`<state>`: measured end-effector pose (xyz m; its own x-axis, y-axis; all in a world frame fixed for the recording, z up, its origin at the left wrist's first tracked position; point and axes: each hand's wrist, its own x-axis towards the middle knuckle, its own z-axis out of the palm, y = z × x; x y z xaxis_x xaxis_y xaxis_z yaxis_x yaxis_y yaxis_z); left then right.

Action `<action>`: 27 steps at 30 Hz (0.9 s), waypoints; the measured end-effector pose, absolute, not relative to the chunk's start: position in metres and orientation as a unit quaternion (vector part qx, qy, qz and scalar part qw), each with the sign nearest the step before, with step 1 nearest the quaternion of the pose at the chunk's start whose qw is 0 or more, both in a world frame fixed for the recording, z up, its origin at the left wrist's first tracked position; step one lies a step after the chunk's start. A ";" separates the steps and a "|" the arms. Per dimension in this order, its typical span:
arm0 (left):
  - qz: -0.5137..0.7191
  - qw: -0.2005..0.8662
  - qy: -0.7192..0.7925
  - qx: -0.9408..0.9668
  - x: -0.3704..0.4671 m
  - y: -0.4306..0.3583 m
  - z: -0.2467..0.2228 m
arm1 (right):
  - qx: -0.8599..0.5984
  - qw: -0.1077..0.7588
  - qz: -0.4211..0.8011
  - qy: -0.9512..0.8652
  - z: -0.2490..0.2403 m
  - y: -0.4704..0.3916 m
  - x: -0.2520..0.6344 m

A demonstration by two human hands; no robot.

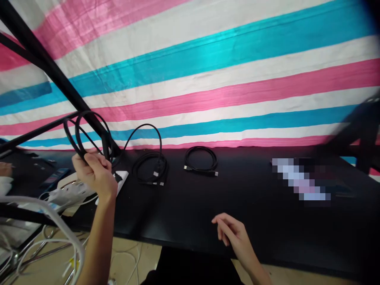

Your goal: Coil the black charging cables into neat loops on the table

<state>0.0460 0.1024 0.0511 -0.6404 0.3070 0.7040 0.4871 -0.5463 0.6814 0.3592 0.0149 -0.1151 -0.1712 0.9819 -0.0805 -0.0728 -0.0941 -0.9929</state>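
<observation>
My left hand [95, 170] is raised at the left, its fingers wrapped round a looped black cable [77, 136]. One black strand arcs from near that hand to a coiled black cable [150, 168] on the table [184, 209]; I cannot tell whether it belongs to the held cable. Light-coloured connector ends show on this coil. To its right lies another coiled black cable [202, 159], with two USB-like ends at its front. Over the front part of the table hovers my right hand [233, 233], fingers loosely bent and partly apart, holding nothing.
Beside my left wrist lies a white power strip [123, 180] with a black plug. White cables [69, 192] and a phone-like object [55, 177] are farther left, near another person's hand [5, 169]. A black frame bar [63, 85] slants at the left. Striped sheeting [225, 87] hangs behind.
</observation>
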 end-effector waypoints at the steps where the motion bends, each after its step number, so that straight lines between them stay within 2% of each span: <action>1: -0.776 0.034 -0.453 -0.438 0.051 0.096 0.055 | -0.459 0.454 0.580 -0.496 -0.115 0.015 0.359; 6: -0.775 -0.128 -0.401 -0.471 0.088 0.061 0.045 | -0.470 0.470 0.574 -0.477 -0.114 0.013 0.358; 8: -0.739 -0.219 -0.408 -0.489 0.106 0.042 0.027 | -0.470 0.490 0.574 -0.457 -0.115 0.013 0.357; 10: -0.669 -0.260 -0.450 -0.532 0.127 0.021 0.005 | -0.463 0.511 0.579 -0.436 -0.116 0.015 0.357; 14: -0.479 -0.236 -0.518 -0.668 0.170 -0.012 -0.031 | -0.429 0.519 0.626 -0.395 -0.120 0.019 0.358; 17: -0.330 -0.278 -0.511 -0.743 0.193 -0.024 -0.041 | -0.414 0.510 0.661 -0.364 -0.119 0.018 0.358; 19: -0.278 -0.303 -0.494 -0.766 0.198 -0.027 -0.042 | -0.411 0.505 0.667 -0.360 -0.118 0.016 0.358; 24: -0.295 -0.251 -0.449 -0.805 0.180 -0.025 -0.042 | -0.449 0.511 0.611 -0.405 -0.120 0.013 0.361; 27: -0.333 -0.188 -0.503 -0.775 0.154 -0.005 -0.048 | -0.478 0.528 0.559 -0.425 -0.122 0.015 0.360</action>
